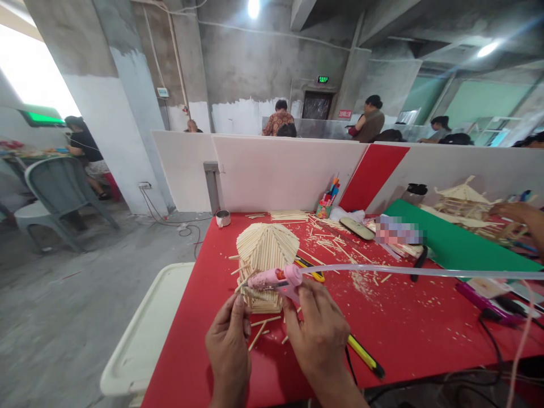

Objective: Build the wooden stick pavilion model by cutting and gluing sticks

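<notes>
My right hand is wrapped round the handle of a pink hot glue gun, whose nozzle points left. A long translucent glue stick runs from its back end to the right. My left hand pinches a short thin wooden stick close to the nozzle; fingers and gun partly hide it. Just behind both hands stands a small house model built of pale wooden sticks, with a fanned, pitched roof. The glue gun covers part of its front. Loose sticks lie before it.
On the red table lie a yellow utility knife, another knife by the model, and scattered stick scraps. A metal cup and a pen holder stand at the back. A co-worker's hand is far right, beside a green board.
</notes>
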A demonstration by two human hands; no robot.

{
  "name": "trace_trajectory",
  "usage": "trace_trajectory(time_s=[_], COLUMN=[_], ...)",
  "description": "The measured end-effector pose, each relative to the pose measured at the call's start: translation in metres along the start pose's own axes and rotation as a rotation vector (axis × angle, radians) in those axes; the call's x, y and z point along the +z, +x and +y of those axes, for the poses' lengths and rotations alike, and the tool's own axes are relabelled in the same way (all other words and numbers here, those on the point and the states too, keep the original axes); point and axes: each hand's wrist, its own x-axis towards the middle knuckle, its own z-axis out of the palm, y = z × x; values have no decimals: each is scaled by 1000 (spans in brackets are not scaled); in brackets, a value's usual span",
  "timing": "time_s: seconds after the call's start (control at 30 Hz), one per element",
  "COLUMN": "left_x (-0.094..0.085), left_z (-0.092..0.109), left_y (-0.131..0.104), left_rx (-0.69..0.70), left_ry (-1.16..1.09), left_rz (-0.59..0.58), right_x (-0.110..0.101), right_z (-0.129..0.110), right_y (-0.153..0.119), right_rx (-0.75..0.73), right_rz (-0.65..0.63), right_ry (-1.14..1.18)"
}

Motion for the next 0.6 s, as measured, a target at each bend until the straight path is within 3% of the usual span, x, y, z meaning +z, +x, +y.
trace_trajectory(time_s=[0.27, 0.6], left_x=[1, 2], left_z=[6, 5], left_y=[-3, -3], left_rx=[-22, -6], left_ry=[2, 5], left_rz=[-49, -26], right_x=[-1, 0], right_z=[0, 1], right_y=[0, -1], right_rx=[2, -1], right_rz=[-11, -3], right_ry=[12, -13])
